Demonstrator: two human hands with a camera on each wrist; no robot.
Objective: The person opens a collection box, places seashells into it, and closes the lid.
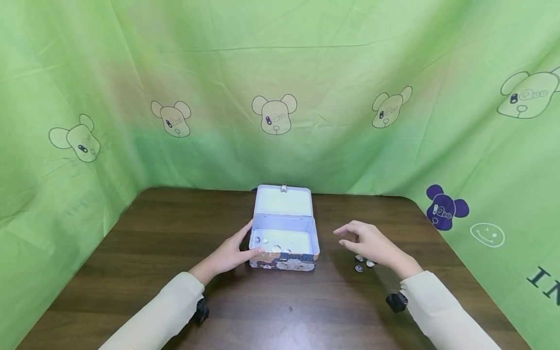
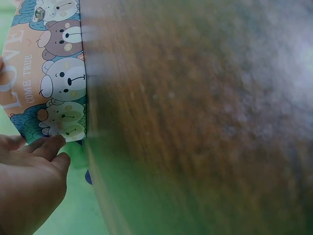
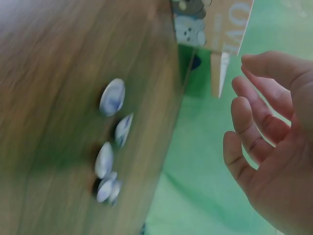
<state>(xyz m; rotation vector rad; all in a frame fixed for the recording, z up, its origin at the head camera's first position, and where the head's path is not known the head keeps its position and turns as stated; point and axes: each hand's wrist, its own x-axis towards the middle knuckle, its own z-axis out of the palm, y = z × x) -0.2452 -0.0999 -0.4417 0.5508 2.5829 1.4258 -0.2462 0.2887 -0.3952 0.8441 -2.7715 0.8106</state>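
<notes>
Head view | worktop [image 1: 262,306]: open room along near side | box [image 1: 284,264]: near far edge, lid [image 1: 283,201] up, long axis left-right | left hand [image 1: 227,253]: grips box's left front corner | right hand [image 1: 371,242]: loosely curled, holding nothing, right of box | shells [image 1: 359,268]: some in box, loose ones just nearside of right hand, the nearer hand

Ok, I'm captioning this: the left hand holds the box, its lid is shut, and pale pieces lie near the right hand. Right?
The lid is open, not shut, as the head view shows. The left hand holds the box, and pale pieces lie near the right hand.
</notes>
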